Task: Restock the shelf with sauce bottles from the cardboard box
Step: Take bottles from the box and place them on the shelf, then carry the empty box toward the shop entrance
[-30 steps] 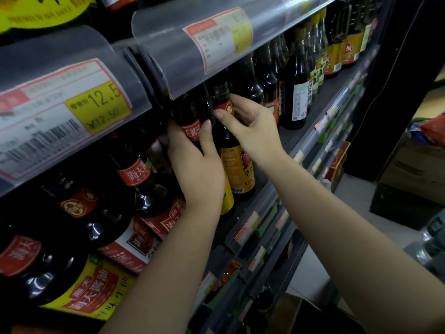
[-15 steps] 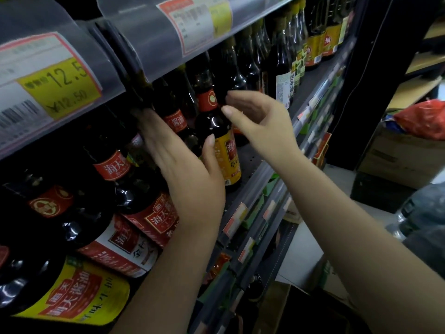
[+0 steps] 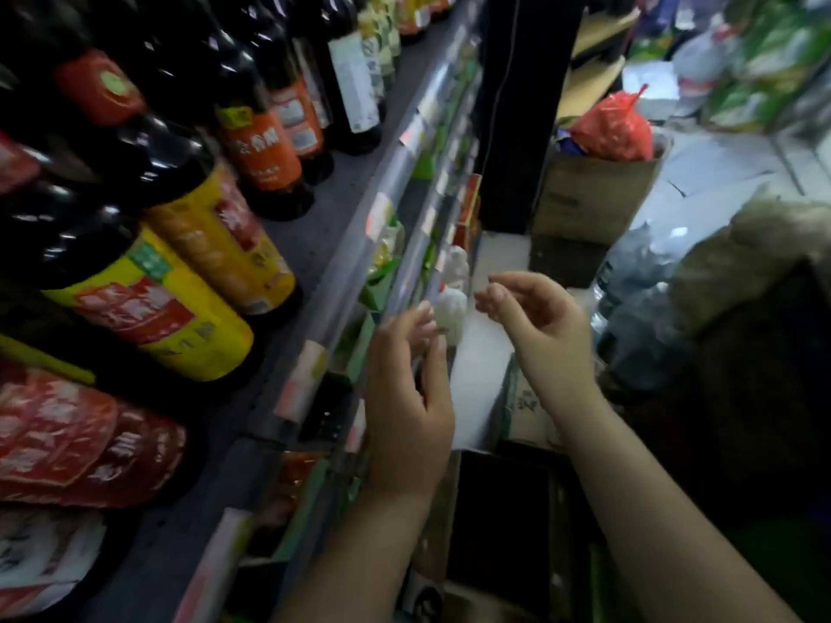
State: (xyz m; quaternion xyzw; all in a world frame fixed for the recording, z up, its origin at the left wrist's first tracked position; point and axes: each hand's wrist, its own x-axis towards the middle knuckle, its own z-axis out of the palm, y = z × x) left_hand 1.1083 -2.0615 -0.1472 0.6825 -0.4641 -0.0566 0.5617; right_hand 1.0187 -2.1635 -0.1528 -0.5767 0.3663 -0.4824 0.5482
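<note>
Both hands are hanging empty in front of the shelf edge (image 3: 359, 245): the left hand (image 3: 407, 397) with fingers loosely spread, the right hand (image 3: 539, 326) half-curled, neither gripping anything. The sauce bottles (image 3: 189, 245) are standing upright up and to the left of that edge. Below it, a dark opening with cardboard flaps, probably the cardboard box (image 3: 499, 523), is lying between the forearms, slightly nearer the right hand; its contents are too dark to tell.
</note>
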